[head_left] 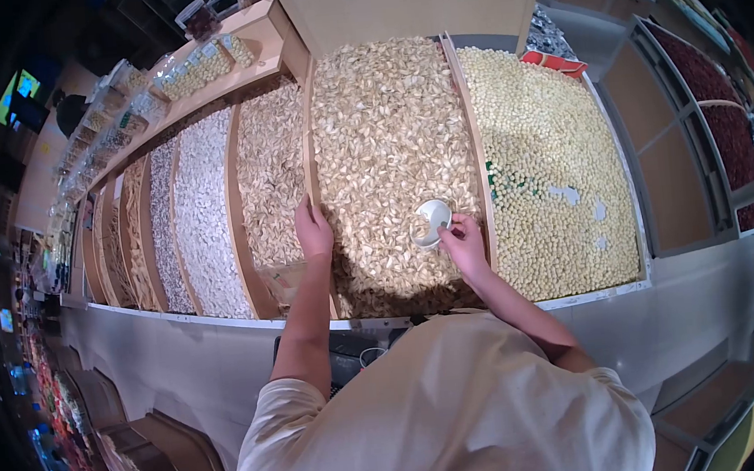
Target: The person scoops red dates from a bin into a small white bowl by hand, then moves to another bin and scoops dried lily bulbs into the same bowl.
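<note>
My right hand [465, 244] pinches the near right rim of a small white bowl [440, 213]. A few pale flakes show inside the bowl, which tilts over a bin of dried, petal-like cream flakes [386, 136]. My left hand [313, 230] grips the top of the wooden divider [307, 143] on that bin's left side, its fingers partly hidden. Left of this divider lies a bin of similar, browner flakes [271, 155]. To the right, past another wooden divider [465, 111], is a bin of round, pale yellow seeds [558, 148].
Further left are bins of white pieces [202, 179] and darker goods [167, 227]. Clear jars [201, 71] line a wooden shelf behind them. A red packet [553, 63] lies at the seed bin's back edge. Dark red goods [727, 133] fill bins at far right.
</note>
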The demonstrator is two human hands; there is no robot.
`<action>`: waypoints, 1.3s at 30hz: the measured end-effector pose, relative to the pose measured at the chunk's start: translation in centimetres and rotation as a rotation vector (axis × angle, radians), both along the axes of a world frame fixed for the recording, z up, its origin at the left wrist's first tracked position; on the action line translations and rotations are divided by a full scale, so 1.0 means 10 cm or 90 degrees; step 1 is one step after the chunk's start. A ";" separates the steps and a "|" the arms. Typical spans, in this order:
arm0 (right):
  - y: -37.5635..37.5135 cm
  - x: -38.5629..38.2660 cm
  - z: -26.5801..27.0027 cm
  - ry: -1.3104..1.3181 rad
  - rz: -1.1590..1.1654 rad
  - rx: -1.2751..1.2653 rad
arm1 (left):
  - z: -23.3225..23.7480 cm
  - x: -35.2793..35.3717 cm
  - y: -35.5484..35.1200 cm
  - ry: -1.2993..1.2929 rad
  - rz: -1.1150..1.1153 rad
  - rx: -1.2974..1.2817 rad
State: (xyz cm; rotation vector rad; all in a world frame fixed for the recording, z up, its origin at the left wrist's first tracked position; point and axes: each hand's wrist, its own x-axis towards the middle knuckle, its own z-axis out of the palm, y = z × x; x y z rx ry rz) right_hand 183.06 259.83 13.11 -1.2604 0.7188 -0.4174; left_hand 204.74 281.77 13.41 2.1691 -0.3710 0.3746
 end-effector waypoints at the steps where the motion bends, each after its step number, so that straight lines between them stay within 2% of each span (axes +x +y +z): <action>1: 0.01 0.00 0.00 -0.018 -0.005 0.006 | 0.02 -0.02 0.00 0.009 0.003 -0.005; 5: 0.00 0.04 0.07 -0.044 -0.007 -0.034 | -0.03 0.00 0.01 0.001 -0.007 -0.010; 7: 0.00 0.06 0.16 -0.019 0.006 -0.123 | -0.06 0.02 0.02 -0.009 -0.006 0.000; 10: 0.03 0.07 0.35 -0.049 0.023 -0.138 | -0.05 0.01 0.03 -0.012 -0.006 0.002; 14: 0.02 0.08 0.34 -0.080 0.035 -0.173 | -0.02 -0.01 0.02 0.001 -0.007 -0.002; 16: 0.00 0.07 0.36 -0.058 0.028 -0.395 | -0.01 0.00 0.02 -0.006 -0.011 0.001; 20: -0.04 0.00 0.61 0.034 0.059 -0.473 | -0.03 0.01 0.03 -0.022 -0.013 -0.004; 22: -0.08 -0.01 0.67 0.033 0.052 -0.652 | -0.03 0.01 0.03 -0.014 -0.012 -0.006; 25: -0.14 -0.01 0.76 0.011 0.045 -0.743 | -0.04 0.02 0.03 -0.016 -0.012 0.000; 32: -0.18 -0.04 0.66 0.081 0.074 -0.686 | 0.01 -0.02 0.02 -0.001 -0.009 0.002; 39: -0.12 -0.03 0.50 0.100 0.055 -0.536 | -0.02 -0.01 0.01 0.000 -0.006 -0.005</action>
